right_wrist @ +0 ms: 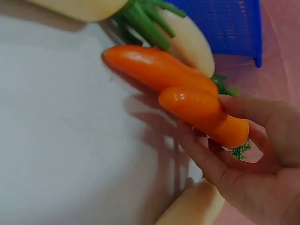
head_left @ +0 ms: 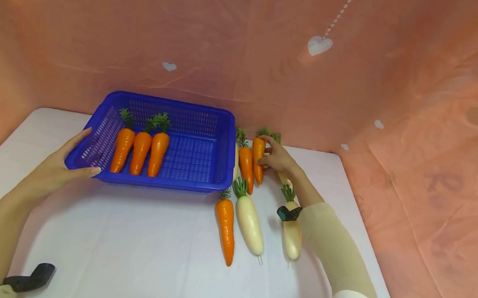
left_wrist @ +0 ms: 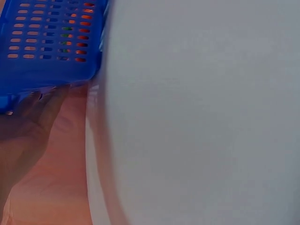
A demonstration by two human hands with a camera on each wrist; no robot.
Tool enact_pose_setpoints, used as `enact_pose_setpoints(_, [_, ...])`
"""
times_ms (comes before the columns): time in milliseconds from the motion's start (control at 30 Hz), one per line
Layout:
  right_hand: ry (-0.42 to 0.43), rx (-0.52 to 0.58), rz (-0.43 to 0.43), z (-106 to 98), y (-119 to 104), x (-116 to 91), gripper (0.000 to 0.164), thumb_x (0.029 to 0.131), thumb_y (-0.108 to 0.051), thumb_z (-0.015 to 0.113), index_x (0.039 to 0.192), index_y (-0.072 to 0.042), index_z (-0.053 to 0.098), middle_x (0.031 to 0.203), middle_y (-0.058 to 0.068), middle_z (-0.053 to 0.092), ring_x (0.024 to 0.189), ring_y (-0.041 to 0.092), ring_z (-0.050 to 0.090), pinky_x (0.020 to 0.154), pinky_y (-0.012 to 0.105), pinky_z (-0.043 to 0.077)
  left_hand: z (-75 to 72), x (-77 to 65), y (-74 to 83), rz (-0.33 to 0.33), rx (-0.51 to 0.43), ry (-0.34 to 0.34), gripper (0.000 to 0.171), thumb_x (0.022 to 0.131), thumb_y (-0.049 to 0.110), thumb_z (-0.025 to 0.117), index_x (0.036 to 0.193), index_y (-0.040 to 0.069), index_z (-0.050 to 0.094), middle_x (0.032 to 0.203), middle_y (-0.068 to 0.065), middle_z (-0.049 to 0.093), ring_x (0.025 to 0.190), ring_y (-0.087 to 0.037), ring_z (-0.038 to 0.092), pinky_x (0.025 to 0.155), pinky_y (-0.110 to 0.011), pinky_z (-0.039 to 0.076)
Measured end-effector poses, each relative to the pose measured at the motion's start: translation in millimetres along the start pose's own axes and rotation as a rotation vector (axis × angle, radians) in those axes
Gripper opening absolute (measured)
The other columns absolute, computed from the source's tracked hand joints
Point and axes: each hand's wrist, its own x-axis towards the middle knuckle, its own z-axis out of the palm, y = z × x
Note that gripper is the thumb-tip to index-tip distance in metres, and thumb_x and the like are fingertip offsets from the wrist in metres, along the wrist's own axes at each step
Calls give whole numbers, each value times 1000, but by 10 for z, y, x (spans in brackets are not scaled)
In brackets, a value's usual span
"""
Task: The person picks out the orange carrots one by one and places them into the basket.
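My right hand (head_left: 279, 158) pinches an orange carrot (head_left: 258, 156) between thumb and fingers, to the right of the blue basket (head_left: 185, 185). In the right wrist view, this carrot (right_wrist: 201, 112) overlaps a second carrot (right_wrist: 150, 65) lying beside it. My left hand (head_left: 58, 167) grips the basket's left end, thumb at the front corner. Seen from the left wrist, its fingers (left_wrist: 51, 105) reach under the basket's rim. Three carrots with green tops, one of them a carrot (head_left: 141, 153) in the middle, lie side by side in the basket's left half.
In front of the basket's right corner lie another carrot (head_left: 226, 230) and a white radish (head_left: 251, 225). A further radish (head_left: 292, 239) lies under my right wrist, partly covered by a black wrist device (head_left: 288, 213). Pink cloth (head_left: 272, 53) with hearts stands behind the white table (head_left: 150, 254).
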Motion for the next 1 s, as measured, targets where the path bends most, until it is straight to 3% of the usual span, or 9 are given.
enact_pose_setpoints(300, [-6,151,-94,-16,-270,-177,80,89,6,67,153,-28,32,145,23,38,109,40,60,86,53,57,-45,5,40,-16,57,-39,97,96,28,65,157,37,-11,163,-21,-13,143,-57,-9,106,-78,-1])
enact_pose_setpoints(500, [-25,197,-176,48,-497,-267,78,90,1,69,153,-28,33,142,18,45,111,37,61,81,48,59,17,31,42,-20,58,-9,102,94,29,68,157,35,-12,163,-21,-12,143,-57,-8,107,-78,0])
enact_pose_setpoints(833, [-126,247,-236,436,-862,-215,73,90,-1,70,151,-29,39,136,18,49,98,31,65,76,46,61,38,27,50,-18,-4,17,100,94,26,68,158,36,-8,164,-19,-11,145,-53,-10,109,-75,-5])
enact_pose_setpoints(1000, [-174,242,-229,690,-1008,-118,74,89,1,70,151,-25,38,133,22,48,98,35,66,76,47,61,38,19,42,-13,-26,25,99,95,24,68,158,38,-7,164,-17,-12,145,-50,-12,109,-73,-7])
